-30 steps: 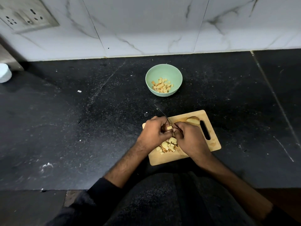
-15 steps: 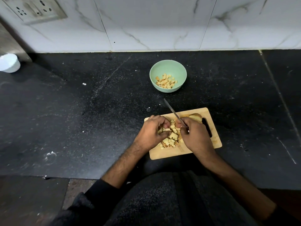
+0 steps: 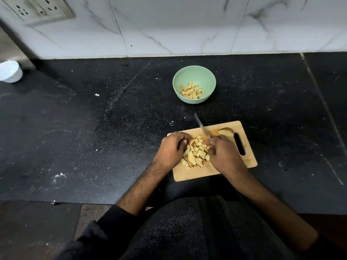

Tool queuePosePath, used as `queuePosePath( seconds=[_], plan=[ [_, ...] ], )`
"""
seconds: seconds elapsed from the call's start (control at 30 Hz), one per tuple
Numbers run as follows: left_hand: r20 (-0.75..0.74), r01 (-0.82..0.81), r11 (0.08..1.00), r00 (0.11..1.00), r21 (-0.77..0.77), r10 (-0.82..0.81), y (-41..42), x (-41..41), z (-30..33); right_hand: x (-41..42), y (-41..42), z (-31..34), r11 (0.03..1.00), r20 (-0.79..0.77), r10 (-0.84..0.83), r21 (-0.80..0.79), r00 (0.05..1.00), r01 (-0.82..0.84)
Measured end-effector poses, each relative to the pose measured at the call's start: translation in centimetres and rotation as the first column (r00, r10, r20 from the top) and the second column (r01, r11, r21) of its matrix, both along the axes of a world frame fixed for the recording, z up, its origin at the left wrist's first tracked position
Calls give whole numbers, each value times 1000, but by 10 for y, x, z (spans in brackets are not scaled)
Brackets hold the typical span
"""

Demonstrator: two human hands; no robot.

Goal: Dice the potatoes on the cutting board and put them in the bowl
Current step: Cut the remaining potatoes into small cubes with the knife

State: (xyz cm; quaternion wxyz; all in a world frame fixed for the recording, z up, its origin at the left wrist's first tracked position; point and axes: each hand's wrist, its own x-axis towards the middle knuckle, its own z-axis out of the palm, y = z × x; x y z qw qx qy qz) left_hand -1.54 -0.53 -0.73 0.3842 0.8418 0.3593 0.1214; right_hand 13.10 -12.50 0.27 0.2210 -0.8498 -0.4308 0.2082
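on the cutting board: right hand grips knife; left hand, fingers curled, touches diced potato.

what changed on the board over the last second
The left hand drew back to the pile's left edge, exposing more of the diced potato. The right hand keeps gripping the knife, its blade still pointing toward the bowl. The uncut potato piece, cutting board and bowl stayed put.

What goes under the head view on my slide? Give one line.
Hands corral diced potato pieces on a wooden cutting board, right hand gripping a knife, green bowl beyond.
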Motion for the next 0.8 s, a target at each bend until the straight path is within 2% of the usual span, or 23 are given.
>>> queuePosePath(
  seconds=[0.07, 0.23, 0.37, 0.5, 0.67, 0.8],
  plan=[
    [13, 2, 1000, 1000, -14, -2, 0, 1, 2, -7, 4, 1, 1000, -33, 18, 14, 999, -18],
    [15, -58, 998, 998, -6, 58, 8, -2, 0, -7, 1, 6, 986, 45, 20, 162, 999, -27],
    [-62, -19, 999, 998, -45, 16, 9, 5, -5, 0, -2, 4, 993, 19, 10, 120, 1000, -12],
    [-99, 38, 999, 994, 29, -35, 10, 13, -4, -1, -1, 6, 991, -12, 7, 137, 1000, -5],
    [16, 119, 991, 993, 53, -120, 8, 14, 3, 0, 4, 11, 986, -10, 36, 161, 999, -34],
    [126, 137, 989, 983, -49, -130, 2, 17, 13, -2, 7, 17, 982, -137, 37, 189, 990, -11]
  ],
)
